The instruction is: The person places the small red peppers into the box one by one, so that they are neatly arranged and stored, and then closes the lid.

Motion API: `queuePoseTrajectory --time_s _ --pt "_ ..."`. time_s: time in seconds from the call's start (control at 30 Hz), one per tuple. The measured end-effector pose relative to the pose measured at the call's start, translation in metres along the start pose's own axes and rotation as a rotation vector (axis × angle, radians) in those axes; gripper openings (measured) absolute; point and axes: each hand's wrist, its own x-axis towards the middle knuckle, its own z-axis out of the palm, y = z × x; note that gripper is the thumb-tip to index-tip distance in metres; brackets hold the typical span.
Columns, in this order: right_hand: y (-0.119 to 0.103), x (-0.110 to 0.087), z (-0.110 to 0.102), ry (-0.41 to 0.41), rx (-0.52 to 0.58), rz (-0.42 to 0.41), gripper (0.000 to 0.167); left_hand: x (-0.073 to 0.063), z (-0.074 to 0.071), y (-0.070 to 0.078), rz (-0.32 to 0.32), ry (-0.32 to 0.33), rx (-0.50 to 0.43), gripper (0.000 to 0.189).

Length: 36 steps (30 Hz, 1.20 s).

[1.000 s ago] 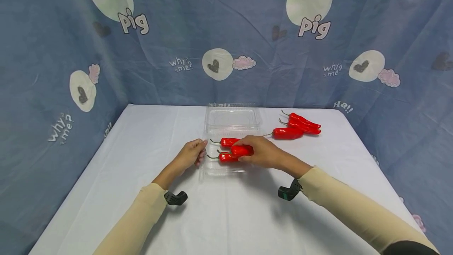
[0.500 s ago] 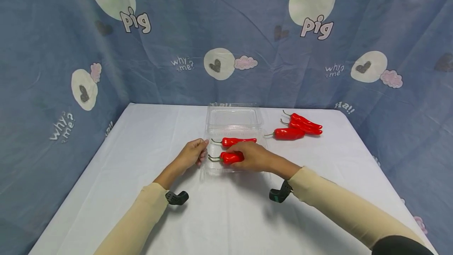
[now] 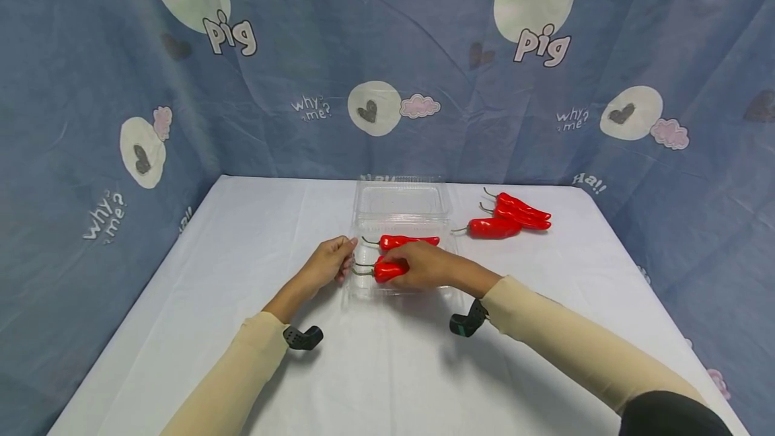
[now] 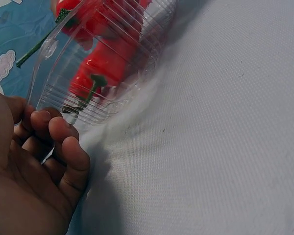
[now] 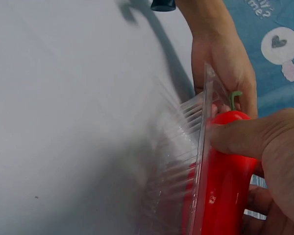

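Observation:
A clear plastic clamshell box (image 3: 363, 292) lies opened out on the white cloth, its lid (image 3: 399, 202) folded back. My left hand (image 3: 327, 262) pinches the left rim of the base between thumb and fingers, as the left wrist view also shows. Over the front of the base, my right hand (image 3: 426, 266) grips a red pepper (image 5: 228, 191), thumb on one side. Its green stem points left. Another red pepper (image 3: 393, 242) lies at the back of the base. Through the clear wall, the left wrist view shows a pepper (image 4: 100, 68) inside; the held one partly hides it from above.
Three more red peppers lie in an overlapping group at the back right, the front one (image 3: 492, 228) nearest the box. A white cloth (image 3: 387, 369) covers the table. Blue printed fabric (image 3: 387, 46) hangs behind and along the sides.
My right hand has moved left and down with the held pepper, into the front of the base. The back pepper shows more fully. My left hand stays on the rim.

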Motion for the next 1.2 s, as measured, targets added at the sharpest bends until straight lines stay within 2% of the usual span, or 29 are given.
queuePoseTrajectory --time_s 0.2,0.63,0.8,0.93,1.2 --pt "0.0 0.002 -0.003 -0.067 0.023 0.055 0.042 -0.001 0.0 0.005 -0.018 -0.017 0.004 0.043" --pt "0.007 0.007 -0.005 -0.17 0.085 0.155 0.044 0.002 0.0 -0.001 -0.015 0.007 0.012 0.045" --pt "0.009 0.006 -0.006 -0.201 0.137 0.189 0.052 0.001 0.001 0.001 -0.017 0.006 0.014 0.044" --pt "0.009 0.005 -0.005 -0.211 0.154 0.189 0.055 0.001 0.001 0.001 -0.018 0.005 0.018 0.044" --pt "0.009 0.005 -0.004 -0.212 0.174 0.152 0.043 0.003 0.001 0.0 -0.027 -0.005 0.011 0.045"
